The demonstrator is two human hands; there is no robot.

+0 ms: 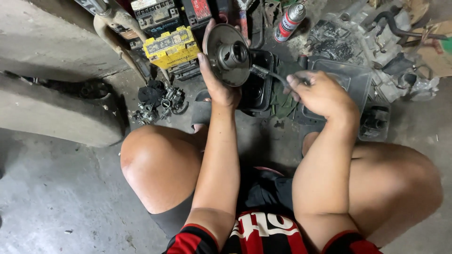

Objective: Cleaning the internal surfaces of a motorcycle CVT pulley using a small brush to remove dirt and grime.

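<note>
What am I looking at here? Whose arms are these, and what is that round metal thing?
The camera sits on a person's head and looks down, so the arms and bare knees are their own. They squat on a grey concrete floor. The left hand holds up a round metal disc with a hub in the middle, a greasy engine part. The right hand holds a small wire brush against it. Below sits a black plastic tray. Nearby lie a yellow battery, a spray can and small carburetor parts.

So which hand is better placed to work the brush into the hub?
Likely the right hand: it grips the small brush, tip at the round metal part, which the left hand holds.
</note>
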